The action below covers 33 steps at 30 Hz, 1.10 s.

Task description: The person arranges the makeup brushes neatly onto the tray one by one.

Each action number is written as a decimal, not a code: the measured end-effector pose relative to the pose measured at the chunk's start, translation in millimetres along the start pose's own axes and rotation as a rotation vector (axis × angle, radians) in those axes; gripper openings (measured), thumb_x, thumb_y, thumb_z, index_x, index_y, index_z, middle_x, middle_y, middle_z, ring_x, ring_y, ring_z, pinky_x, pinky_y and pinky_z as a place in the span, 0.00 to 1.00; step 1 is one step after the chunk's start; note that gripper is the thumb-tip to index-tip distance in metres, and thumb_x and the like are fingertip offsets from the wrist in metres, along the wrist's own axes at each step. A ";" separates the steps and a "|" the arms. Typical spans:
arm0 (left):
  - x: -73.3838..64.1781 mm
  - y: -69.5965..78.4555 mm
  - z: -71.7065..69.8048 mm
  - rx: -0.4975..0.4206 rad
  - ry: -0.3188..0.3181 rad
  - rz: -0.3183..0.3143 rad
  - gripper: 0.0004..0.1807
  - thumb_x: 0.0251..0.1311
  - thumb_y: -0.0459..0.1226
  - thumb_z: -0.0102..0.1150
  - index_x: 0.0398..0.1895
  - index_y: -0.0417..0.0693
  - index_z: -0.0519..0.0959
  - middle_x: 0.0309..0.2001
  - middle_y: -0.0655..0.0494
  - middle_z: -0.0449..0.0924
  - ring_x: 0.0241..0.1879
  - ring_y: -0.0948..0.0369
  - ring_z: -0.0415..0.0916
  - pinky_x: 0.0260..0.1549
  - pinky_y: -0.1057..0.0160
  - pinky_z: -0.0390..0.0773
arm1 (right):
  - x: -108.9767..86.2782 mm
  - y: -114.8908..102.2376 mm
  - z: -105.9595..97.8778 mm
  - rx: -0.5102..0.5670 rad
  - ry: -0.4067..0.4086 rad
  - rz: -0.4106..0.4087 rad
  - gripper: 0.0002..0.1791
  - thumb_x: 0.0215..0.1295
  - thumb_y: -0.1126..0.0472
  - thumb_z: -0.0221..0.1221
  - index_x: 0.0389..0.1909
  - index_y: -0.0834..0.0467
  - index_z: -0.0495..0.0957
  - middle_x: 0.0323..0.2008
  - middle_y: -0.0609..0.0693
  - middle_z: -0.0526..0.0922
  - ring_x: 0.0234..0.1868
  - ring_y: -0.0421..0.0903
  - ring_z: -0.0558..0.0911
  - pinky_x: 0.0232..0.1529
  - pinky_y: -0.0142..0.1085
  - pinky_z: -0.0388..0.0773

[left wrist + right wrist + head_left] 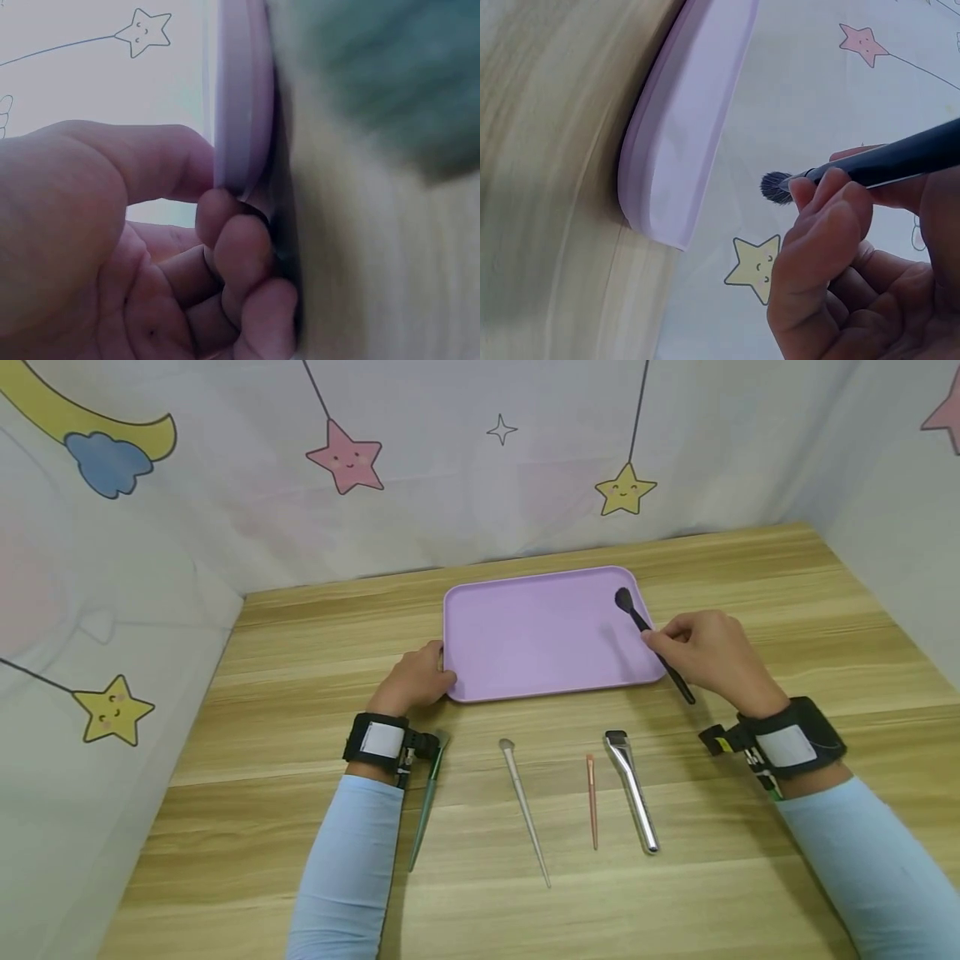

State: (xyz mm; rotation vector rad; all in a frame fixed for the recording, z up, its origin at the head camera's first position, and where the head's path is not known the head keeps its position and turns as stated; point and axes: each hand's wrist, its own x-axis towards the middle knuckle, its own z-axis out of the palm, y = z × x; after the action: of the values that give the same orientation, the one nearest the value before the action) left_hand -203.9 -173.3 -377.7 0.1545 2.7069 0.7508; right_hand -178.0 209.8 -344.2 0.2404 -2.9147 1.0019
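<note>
A black makeup brush (667,670) is pinched in my right hand (716,656), its dark bristle head over the right part of a purple tray (543,635). In the right wrist view the brush (907,156) lies between thumb and fingers, apart from the tray (686,135). At the tray's front left corner, my left hand (416,678) grips the rim. The left wrist view shows the thumb on one side of the tray's edge (241,97) and curled fingers (244,251) at its underside.
Several makeup brushes lie in front of the tray: a green one (426,810), a thin silver-grey one (527,810), a small pink one (592,802) and a thick silver one (636,793). A patterned curtain (480,485) hangs behind the wooden table (285,693).
</note>
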 end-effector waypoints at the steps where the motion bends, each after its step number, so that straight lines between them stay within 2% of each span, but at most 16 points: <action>1: 0.2 -0.1 0.2 0.000 0.000 -0.001 0.35 0.66 0.36 0.49 0.75 0.33 0.57 0.56 0.38 0.73 0.40 0.49 0.74 0.38 0.56 0.71 | 1.3 0.4 0.6 0.003 0.003 0.003 0.22 0.68 0.50 0.62 0.37 0.69 0.86 0.25 0.54 0.82 0.24 0.49 0.75 0.21 0.38 0.67; 13: 0.1 0.3 0.4 -0.009 0.007 -0.005 0.35 0.67 0.37 0.49 0.76 0.34 0.57 0.56 0.38 0.73 0.41 0.49 0.74 0.40 0.56 0.71 | 14.5 5.6 7.2 0.037 0.002 0.043 0.23 0.68 0.48 0.62 0.36 0.68 0.85 0.21 0.52 0.79 0.21 0.47 0.73 0.19 0.38 0.66; 22: -1.0 0.7 0.7 -0.004 0.002 -0.014 0.35 0.67 0.37 0.49 0.76 0.33 0.56 0.58 0.37 0.72 0.43 0.48 0.74 0.41 0.55 0.71 | 19.2 13.6 10.1 0.062 0.000 0.060 0.24 0.69 0.48 0.61 0.37 0.69 0.85 0.23 0.53 0.81 0.19 0.46 0.76 0.18 0.37 0.70; 33: -2.5 2.2 -0.3 0.008 -0.001 -0.016 0.35 0.67 0.36 0.49 0.76 0.33 0.56 0.55 0.37 0.73 0.41 0.49 0.74 0.39 0.56 0.71 | 29.6 14.2 14.2 0.091 -0.009 0.089 0.25 0.68 0.47 0.61 0.37 0.69 0.84 0.23 0.54 0.82 0.18 0.47 0.78 0.18 0.38 0.70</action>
State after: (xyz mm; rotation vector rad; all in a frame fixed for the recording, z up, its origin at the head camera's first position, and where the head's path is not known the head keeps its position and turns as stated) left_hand -201.6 -172.0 -375.6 0.1344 2.7066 0.7357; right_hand -209.5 208.3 -361.1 0.1196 -2.9151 1.1506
